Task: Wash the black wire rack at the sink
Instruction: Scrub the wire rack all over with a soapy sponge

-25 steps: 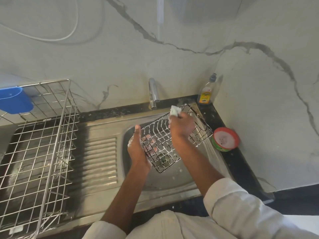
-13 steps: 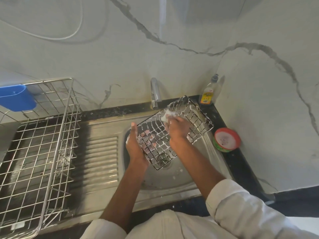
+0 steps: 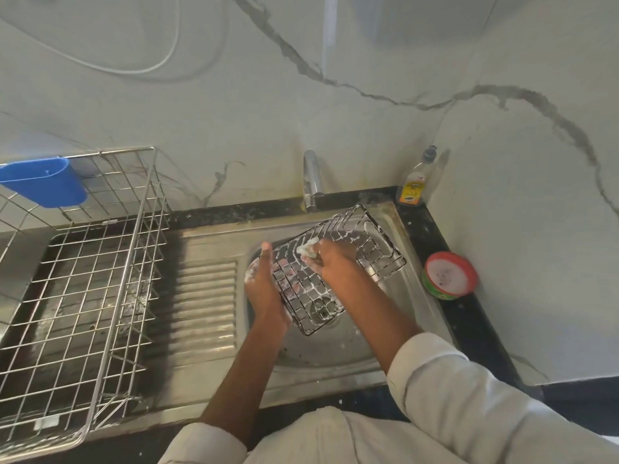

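The black wire rack (image 3: 378,249), streaked with white foam, hangs tilted over the steel sink bowl (image 3: 338,349). My left hand (image 3: 264,289) grips its left edge, thumb up on top and fingers underneath, showing through the wires. My right hand (image 3: 335,259) lies on the middle of the rack and pinches a soapy white scrub pad (image 3: 308,249) against the wires. The rack's lower corner points toward the drain. The tap (image 3: 312,182) stands just behind the rack, with no water visible.
A large steel dish rack (image 3: 100,279) with a blue cup holder (image 3: 43,185) fills the left counter beside the ribbed drainboard (image 3: 206,296). A dish-soap bottle (image 3: 413,185) stands in the back corner. A red-rimmed soap tub (image 3: 450,276) sits on the black counter at right.
My right hand with the pad has slid from the rack's far edge toward its middle. The rack has tipped and shifted a little in my left hand.
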{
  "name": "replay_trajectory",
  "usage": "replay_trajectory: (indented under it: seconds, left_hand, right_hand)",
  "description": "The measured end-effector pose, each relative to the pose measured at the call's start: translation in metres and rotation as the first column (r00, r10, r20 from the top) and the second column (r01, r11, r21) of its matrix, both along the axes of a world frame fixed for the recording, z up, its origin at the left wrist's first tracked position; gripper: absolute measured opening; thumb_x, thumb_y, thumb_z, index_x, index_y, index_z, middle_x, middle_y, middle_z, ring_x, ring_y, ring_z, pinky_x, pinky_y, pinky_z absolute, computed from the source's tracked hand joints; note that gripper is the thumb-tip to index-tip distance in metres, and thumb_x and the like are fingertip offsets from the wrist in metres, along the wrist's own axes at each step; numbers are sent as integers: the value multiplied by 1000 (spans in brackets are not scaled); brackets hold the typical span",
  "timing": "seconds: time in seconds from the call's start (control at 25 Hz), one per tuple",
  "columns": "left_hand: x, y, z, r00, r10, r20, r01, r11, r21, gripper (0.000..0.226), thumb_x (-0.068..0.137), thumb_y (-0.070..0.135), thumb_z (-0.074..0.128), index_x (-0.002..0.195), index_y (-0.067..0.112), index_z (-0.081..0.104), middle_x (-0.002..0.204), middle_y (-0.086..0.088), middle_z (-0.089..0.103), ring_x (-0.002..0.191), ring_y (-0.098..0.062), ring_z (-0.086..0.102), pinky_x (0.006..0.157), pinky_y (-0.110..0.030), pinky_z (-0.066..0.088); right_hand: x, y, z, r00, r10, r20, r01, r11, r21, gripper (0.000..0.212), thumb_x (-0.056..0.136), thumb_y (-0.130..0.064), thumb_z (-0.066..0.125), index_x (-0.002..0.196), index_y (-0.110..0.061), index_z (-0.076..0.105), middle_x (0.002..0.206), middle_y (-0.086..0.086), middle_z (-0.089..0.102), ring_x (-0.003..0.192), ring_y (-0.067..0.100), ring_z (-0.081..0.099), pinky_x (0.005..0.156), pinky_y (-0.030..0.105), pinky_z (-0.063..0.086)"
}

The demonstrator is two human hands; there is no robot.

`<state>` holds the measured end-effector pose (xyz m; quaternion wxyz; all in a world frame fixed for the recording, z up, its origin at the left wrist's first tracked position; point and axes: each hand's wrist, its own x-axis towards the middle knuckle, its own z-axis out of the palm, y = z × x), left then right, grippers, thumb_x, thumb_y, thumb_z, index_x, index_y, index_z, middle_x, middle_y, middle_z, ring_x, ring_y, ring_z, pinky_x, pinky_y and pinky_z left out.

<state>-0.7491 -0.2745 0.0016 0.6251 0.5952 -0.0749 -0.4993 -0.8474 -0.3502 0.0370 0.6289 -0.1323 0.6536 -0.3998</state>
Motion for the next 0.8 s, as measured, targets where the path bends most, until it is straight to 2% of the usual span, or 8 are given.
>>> replay_trajectory:
  seconds: [0.08, 0.16, 0.28, 0.44, 0.52, 0.6, 0.72, 0.8]
  left_hand:
    - [-2, -1, 5, 1000, -24, -1, 24, 1000, -6, 44, 87, 66, 75, 111, 29, 73, 99, 7, 80, 96, -20, 77, 77, -37, 60]
    - [-1, -4, 7, 998, -52, -34, 52, 999, -2, 47, 87, 68, 74, 109, 27, 75, 100, 0, 83, 94, -24, 80, 79, -40, 61]
    - [0, -4, 10, 995, -44, -86, 44, 999, -4, 48, 89, 67, 73, 108, 23, 76, 99, -6, 84, 86, -27, 82, 80, -44, 63]
    - [0, 1, 9, 999, -27, -39, 27, 1000, -9, 56, 82, 72, 75, 113, 26, 75, 107, -1, 82, 100, -28, 80, 84, -44, 61]
    - [-2, 2, 10, 998, -34, -49, 32, 999, -28, 62, 80, 75, 75, 118, 26, 75, 112, -2, 81, 104, -28, 78, 86, -44, 60]
    - [-3, 1, 7, 998, -34, -51, 33, 999, -20, 73, 74, 81, 75, 124, 28, 73, 116, 0, 81, 108, -26, 77, 88, -43, 59]
    - [-2, 1, 6, 997, 8, -74, -9, 1000, -12, 96, 60, 90, 78, 134, 30, 70, 127, 0, 78, 119, -28, 73, 101, -51, 57]
    - [-3, 1, 7, 995, 11, -99, -12, 1000, -12, 104, 57, 93, 78, 140, 31, 66, 138, 1, 72, 128, -27, 67, 107, -53, 52]
  right_hand:
    - [2, 1, 4, 999, 2, 47, -1, 1000, -13, 20, 95, -1, 64, 114, 4, 65, 99, 13, 66, 81, 19, 72, 69, 28, 63]
    - [-1, 4, 20, 992, -22, 122, 34, 995, -98, 8, 96, 3, 62, 103, 0, 65, 93, 12, 67, 73, 17, 71, 65, 26, 63]
    - [-4, 4, 34, 982, -1, 191, 39, 980, -194, 20, 87, 10, 70, 93, -9, 69, 101, 18, 74, 74, 23, 76, 71, 30, 64]
    - [5, 8, 12, 987, 89, -134, -97, 994, -50, 12, 91, 0, 70, 102, -2, 69, 93, 14, 70, 80, 23, 76, 70, 33, 65]
    - [10, 10, 8, 977, 90, -193, -95, 995, -13, 16, 90, -2, 73, 105, 0, 69, 92, 13, 71, 81, 23, 75, 72, 36, 65]
    - [11, 11, 14, 993, 50, -108, -53, 998, -23, 15, 89, 0, 73, 103, 0, 70, 89, 12, 70, 81, 23, 76, 69, 32, 64]
    - [7, 18, 25, 999, 11, 52, -5, 993, -118, 20, 87, 8, 71, 106, 0, 70, 87, 12, 70, 80, 25, 76, 69, 29, 64]
    - [10, 25, 16, 998, 59, 34, -57, 997, -50, 22, 88, 7, 71, 110, 1, 70, 93, 14, 70, 81, 24, 75, 68, 29, 64]
